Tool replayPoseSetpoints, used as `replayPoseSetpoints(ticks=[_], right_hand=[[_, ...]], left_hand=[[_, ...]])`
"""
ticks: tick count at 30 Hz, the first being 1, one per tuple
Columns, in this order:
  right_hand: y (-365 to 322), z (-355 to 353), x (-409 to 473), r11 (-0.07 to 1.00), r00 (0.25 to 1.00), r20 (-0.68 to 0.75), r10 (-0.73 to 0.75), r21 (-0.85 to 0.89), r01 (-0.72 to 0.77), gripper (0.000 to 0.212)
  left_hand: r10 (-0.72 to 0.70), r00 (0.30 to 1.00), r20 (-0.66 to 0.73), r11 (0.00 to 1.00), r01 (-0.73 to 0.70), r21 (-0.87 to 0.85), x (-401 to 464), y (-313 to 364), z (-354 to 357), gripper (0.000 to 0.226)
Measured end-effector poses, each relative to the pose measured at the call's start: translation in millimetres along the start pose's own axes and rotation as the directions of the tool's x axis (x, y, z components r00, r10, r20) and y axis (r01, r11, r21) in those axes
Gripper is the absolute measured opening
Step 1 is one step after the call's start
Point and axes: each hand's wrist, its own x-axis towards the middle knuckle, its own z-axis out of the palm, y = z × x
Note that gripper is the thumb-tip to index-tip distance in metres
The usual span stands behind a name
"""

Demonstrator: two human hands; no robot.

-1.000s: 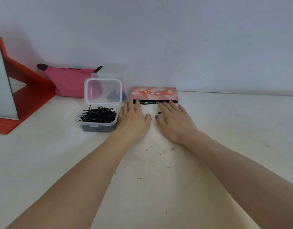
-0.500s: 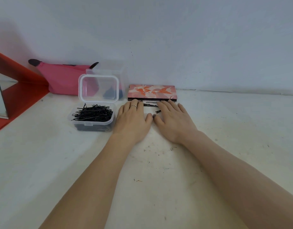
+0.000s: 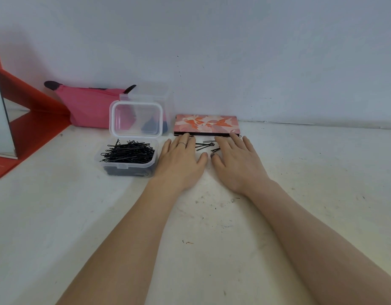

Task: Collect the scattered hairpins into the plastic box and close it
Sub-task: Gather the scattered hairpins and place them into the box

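Note:
A clear plastic box (image 3: 115, 164) stands on the white table with its lid (image 3: 136, 118) raised, and it holds a heap of black hairpins (image 3: 128, 152). Right of the box my left hand (image 3: 181, 164) lies flat, fingers straight, a ring on one finger. My right hand (image 3: 236, 164) lies flat beside it. Between the two hands' fingers a few loose black hairpins (image 3: 204, 145) lie on the table, in front of a flat case. Others may be hidden under my fingers.
A flat pink and orange patterned case (image 3: 205, 124) lies against the wall behind my fingers. A pink pouch (image 3: 86, 108) sits behind the box. A red stand with a mirror (image 3: 5, 119) is at the far left.
Both hands have stayed flat at the loose hairpins, and the gap between them has widened a little, showing more pins. The view has shifted slightly.

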Motion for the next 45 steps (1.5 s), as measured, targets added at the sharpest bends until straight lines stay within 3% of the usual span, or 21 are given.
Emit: replayPoseSetpoints(ticks=[5, 15, 18, 22, 24, 29, 36, 45], right_hand=[[-1, -3, -1, 1.0, 0.997, -0.072, -0.014, 0.006, 0.014, 0.049], [3, -1, 0, 0.997, 0.998, -0.009, 0.055, 0.061, -0.054, 0.055], [3, 0, 1, 0.996, 0.996, -0.061, 0.061, 0.074, -0.057, 0.052], [10, -6, 2, 0.95, 0.933, -0.225, 0.281, 0.205, -0.236, 0.042], [13, -11, 2, 0.893, 0.913, -0.157, 0.376, 0.324, -0.313, 0.042], [13, -15, 4, 0.845, 0.921, -0.031, 0.388, 0.411, -0.342, 0.035], [13, -21, 2, 0.785, 0.907, -0.05, 0.419, 0.522, -0.334, 0.018], [12, -22, 2, 0.806, 0.921, -0.001, 0.389, 0.484, -0.34, 0.029]], left_hand=[[0.02, 1.0, -0.021, 1.0, -0.02, 0.009, 2, -2, -1, 0.062], [0.06, 0.995, -0.085, 0.998, -0.062, -0.024, 4, -1, -3, 0.046], [0.104, 0.989, -0.101, 0.993, -0.11, -0.053, 5, -1, -1, 0.044], [0.16, 0.979, -0.123, 0.983, -0.169, -0.066, 4, -1, 0, 0.044], [0.171, 0.978, -0.119, 0.981, -0.18, -0.068, 4, -1, -1, 0.046], [0.201, 0.977, -0.074, 0.975, -0.207, -0.08, 4, -3, 1, 0.046], [0.214, 0.971, -0.105, 0.966, -0.226, -0.127, 3, -2, 1, 0.039], [0.228, 0.964, -0.134, 0.96, -0.245, -0.132, 4, -3, 3, 0.037]])
